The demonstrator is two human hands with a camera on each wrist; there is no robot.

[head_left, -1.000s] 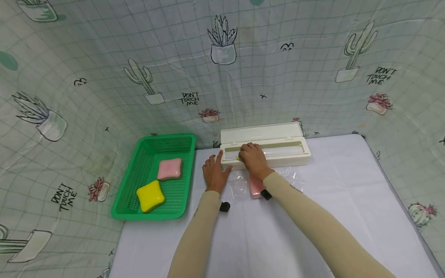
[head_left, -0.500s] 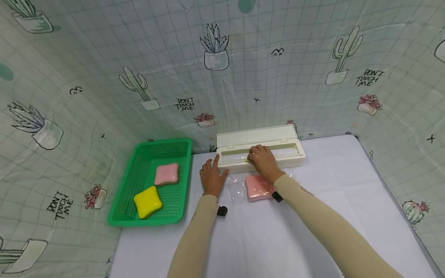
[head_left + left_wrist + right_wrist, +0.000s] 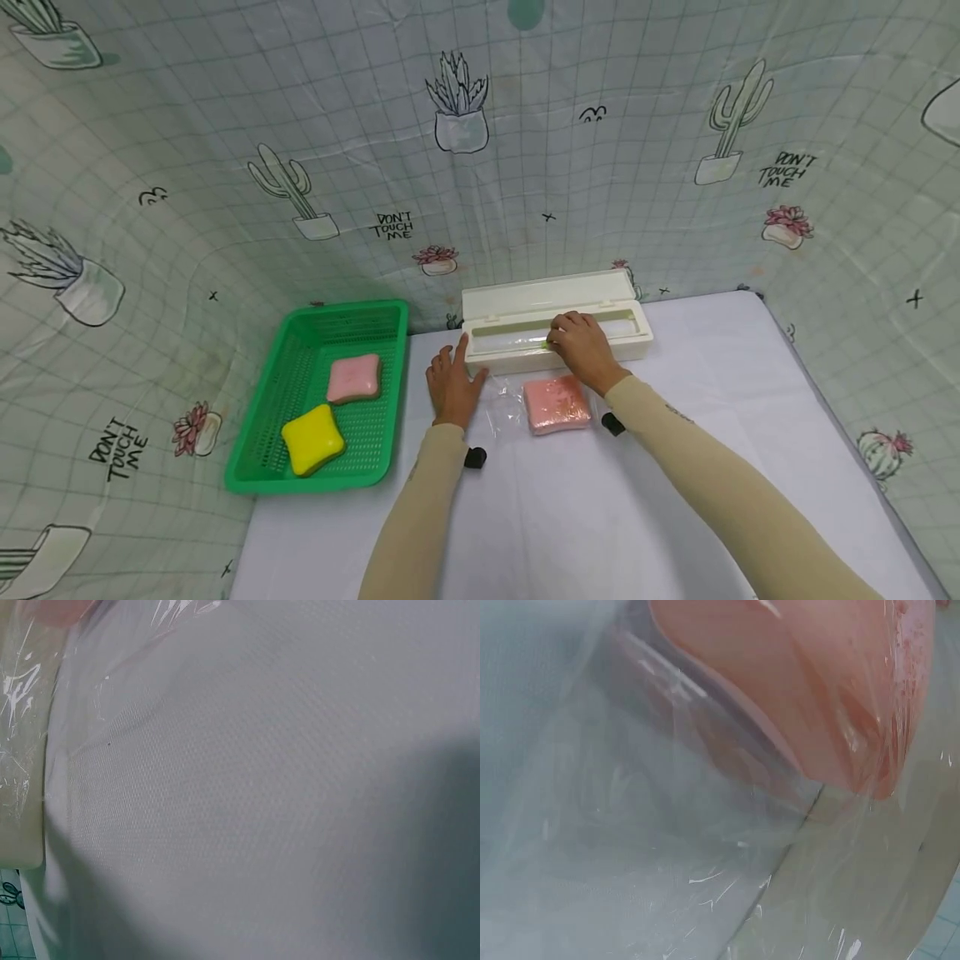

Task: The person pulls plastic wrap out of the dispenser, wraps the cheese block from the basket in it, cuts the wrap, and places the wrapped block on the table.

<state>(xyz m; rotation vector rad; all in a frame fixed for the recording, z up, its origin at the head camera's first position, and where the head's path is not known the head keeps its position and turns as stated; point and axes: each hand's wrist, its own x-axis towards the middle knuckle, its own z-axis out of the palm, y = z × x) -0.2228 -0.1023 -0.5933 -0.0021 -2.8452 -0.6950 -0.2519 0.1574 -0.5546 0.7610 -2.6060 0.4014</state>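
My right hand (image 3: 585, 350) pinches a small green slide cutter (image 3: 547, 343) on the front rim of a white cling film dispenser (image 3: 517, 362), whose lid (image 3: 551, 292) stands open. My left hand (image 3: 452, 387) rests at the dispenser's left end, its fingers fairly straight and its thumb by the front face. In front of the dispenser, clear cling film (image 3: 504, 410) lies over a pink square block with curved-in sides (image 3: 557, 406). The right wrist view shows the pink block (image 3: 742, 652) close up under film. Film (image 3: 22, 690) covers the dispenser's front in the left wrist view.
To the left stands a green basket (image 3: 399, 392) holding a pink block (image 3: 354, 377) and a yellow block (image 3: 313, 440) of similar shape. A white cloth (image 3: 555, 517) covers the table. Behind it hangs a patterned curtain (image 3: 510, 192).
My right hand has slid the green cutter rightward along the dispenser rim, uncovering more of the pink block to view. My left hand keeps its place; the head view has shifted slightly.
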